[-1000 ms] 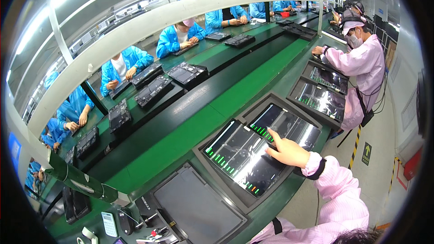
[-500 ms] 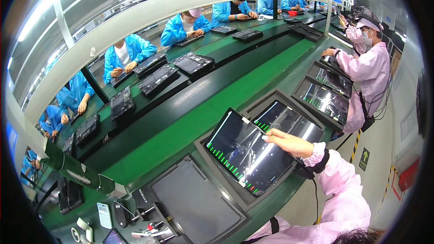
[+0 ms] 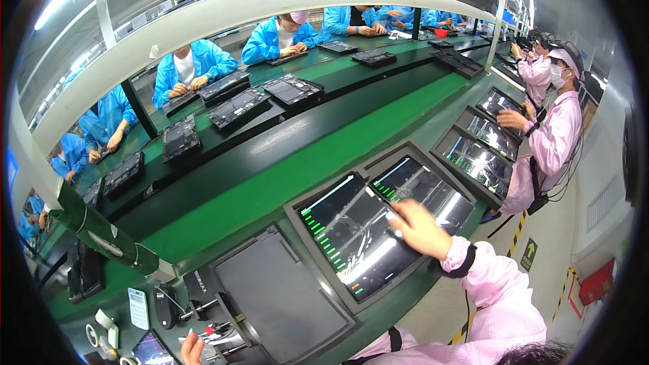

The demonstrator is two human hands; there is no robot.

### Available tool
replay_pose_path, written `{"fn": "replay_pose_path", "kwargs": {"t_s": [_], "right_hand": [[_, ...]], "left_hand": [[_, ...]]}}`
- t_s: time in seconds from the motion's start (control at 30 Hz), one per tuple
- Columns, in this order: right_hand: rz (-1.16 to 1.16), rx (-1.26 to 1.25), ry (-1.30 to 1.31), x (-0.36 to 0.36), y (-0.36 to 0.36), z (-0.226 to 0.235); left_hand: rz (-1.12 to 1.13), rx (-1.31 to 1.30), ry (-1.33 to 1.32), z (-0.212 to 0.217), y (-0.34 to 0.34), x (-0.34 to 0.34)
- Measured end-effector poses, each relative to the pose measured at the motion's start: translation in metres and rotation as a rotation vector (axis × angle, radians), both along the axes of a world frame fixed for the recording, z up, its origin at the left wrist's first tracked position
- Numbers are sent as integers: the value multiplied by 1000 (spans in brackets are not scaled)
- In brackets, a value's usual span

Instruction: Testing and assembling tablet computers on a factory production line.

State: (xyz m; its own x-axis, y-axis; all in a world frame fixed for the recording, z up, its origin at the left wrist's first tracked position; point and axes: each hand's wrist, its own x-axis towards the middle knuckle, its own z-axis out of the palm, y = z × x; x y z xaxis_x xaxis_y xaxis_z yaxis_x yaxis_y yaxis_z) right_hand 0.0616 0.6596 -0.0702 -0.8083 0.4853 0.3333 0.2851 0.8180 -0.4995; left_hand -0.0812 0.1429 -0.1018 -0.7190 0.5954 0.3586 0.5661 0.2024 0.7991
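A: Which screens are lit?

B: Two dark rectangular screens lie side by side in a grey frame. The left screen point(image 3: 355, 233) shows green bars down its left edge; the right screen point(image 3: 422, 192) sits just beside it, and the right hand point(image 3: 419, 230) rests where they meet.

A: Others?

B: Further right, another lit screen point(image 3: 476, 159) and one beyond it point(image 3: 497, 103). A small lit screen point(image 3: 152, 350) at the lower edge.

A: Signs?

B: A green floor sign point(image 3: 529, 253) with a light arrow, and a white-marked label point(image 3: 201, 277) on a black block.
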Motion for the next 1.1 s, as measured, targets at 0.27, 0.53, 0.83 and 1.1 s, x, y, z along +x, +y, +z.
{"fn": "replay_pose_path", "kwargs": {"t_s": [0.27,0.53,0.83,1.1], "right_hand": [[-491,49,-451,62,143,-2],[-426,-355,-471,72,175,-11],[-170,-626,-299,65,168,20],[-393,-625,1,91,93,41]], "left_hand": [[224,-173,224,41,10,11],[331,-151,249,24,-8,16],[568,-87,95,41,26,18],[604,-300,293,22,65,-19]]}}
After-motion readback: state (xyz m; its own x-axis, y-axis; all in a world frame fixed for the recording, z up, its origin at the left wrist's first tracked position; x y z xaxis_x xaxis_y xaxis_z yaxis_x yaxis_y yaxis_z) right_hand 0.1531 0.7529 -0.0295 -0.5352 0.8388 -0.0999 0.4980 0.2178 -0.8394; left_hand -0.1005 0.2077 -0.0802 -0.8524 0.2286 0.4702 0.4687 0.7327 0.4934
